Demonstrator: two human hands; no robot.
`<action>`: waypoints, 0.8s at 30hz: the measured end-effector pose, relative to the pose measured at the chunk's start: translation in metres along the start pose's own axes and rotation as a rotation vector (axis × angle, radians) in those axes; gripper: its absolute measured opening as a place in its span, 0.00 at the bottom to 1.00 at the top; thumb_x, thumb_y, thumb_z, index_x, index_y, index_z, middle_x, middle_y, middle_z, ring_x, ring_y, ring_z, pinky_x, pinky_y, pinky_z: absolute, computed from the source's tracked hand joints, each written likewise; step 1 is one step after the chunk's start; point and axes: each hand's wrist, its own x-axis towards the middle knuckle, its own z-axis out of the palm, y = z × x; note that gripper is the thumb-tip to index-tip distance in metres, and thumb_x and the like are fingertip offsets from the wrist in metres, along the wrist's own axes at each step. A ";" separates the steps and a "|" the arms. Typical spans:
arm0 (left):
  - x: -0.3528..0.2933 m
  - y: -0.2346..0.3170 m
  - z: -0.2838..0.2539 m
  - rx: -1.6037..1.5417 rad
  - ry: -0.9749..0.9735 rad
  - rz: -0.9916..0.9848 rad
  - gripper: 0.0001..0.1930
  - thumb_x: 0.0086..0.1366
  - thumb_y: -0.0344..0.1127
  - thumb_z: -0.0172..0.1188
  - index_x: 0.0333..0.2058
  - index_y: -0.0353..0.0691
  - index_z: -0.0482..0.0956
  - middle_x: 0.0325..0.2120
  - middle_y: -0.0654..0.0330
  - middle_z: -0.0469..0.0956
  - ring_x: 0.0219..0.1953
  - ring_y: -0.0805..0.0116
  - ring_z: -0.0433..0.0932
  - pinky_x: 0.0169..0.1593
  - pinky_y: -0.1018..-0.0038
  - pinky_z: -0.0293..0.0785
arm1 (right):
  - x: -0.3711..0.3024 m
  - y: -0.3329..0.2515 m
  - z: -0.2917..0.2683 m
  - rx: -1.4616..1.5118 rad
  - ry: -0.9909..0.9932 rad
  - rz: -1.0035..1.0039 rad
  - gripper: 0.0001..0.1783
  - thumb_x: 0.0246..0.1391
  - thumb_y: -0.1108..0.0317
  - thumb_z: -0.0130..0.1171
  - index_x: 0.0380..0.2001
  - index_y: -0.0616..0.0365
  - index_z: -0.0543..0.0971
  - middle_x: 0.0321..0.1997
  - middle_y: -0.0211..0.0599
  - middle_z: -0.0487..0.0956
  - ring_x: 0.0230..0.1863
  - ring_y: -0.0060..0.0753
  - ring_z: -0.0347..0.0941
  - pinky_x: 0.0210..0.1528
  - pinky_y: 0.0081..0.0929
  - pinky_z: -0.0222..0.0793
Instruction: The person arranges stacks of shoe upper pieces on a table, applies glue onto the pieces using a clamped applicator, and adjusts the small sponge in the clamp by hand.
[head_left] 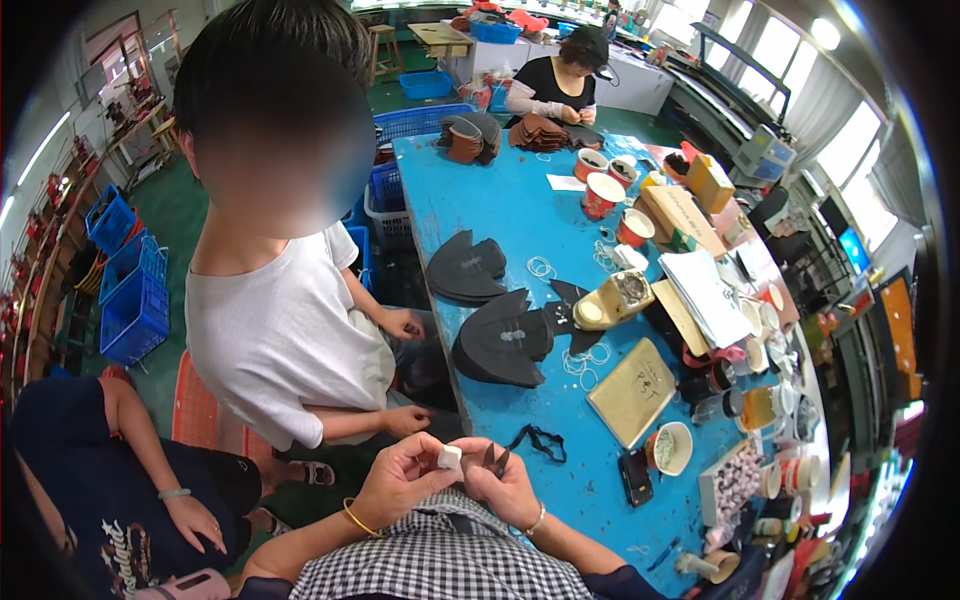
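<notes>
My left hand (402,478) pinches a small white block (450,459) between thumb and fingers, in front of my checked apron. Close beside it, my right hand (508,494) is closed round small thread snips (495,461), whose dark pointed blades stick up. The fingers of both hands nearly meet; whether the right fingers also touch the block I cannot tell. On the blue table (500,400) just beyond my right hand lies a black strap (541,441). Farther off are two stacks of dark curved pieces, the nearer stack (500,340) and the farther stack (466,266).
A cream-coloured device (612,300), a tan book (632,392), a phone (635,476) and a white cup (672,447) stand on the table. Paper tubs and jars crowd its right side. A person in white (280,330) sits close at left; another (565,90) works at the far end.
</notes>
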 end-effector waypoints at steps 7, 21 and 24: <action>0.004 -0.008 0.000 0.153 0.085 0.056 0.09 0.60 0.27 0.66 0.38 0.35 0.78 0.32 0.67 0.78 0.37 0.82 0.77 0.43 0.83 0.74 | 0.002 -0.001 0.005 -0.065 0.034 -0.083 0.21 0.56 0.73 0.61 0.53 0.61 0.72 0.24 0.14 0.61 0.25 0.07 0.53 0.28 0.09 0.50; -0.004 -0.015 -0.003 -0.122 0.025 -0.010 0.09 0.64 0.25 0.59 0.43 0.33 0.74 0.33 0.59 0.78 0.32 0.78 0.76 0.37 0.80 0.75 | -0.004 0.009 -0.003 -0.003 -0.013 0.005 0.19 0.58 0.70 0.61 0.52 0.59 0.72 0.26 0.15 0.65 0.26 0.08 0.56 0.30 0.10 0.54; -0.002 -0.012 -0.003 -0.186 0.025 -0.006 0.09 0.65 0.24 0.57 0.44 0.33 0.74 0.34 0.57 0.79 0.30 0.76 0.76 0.37 0.79 0.76 | -0.008 0.012 -0.009 -0.025 -0.006 0.008 0.17 0.58 0.70 0.61 0.50 0.59 0.74 0.27 0.15 0.67 0.27 0.07 0.57 0.30 0.10 0.55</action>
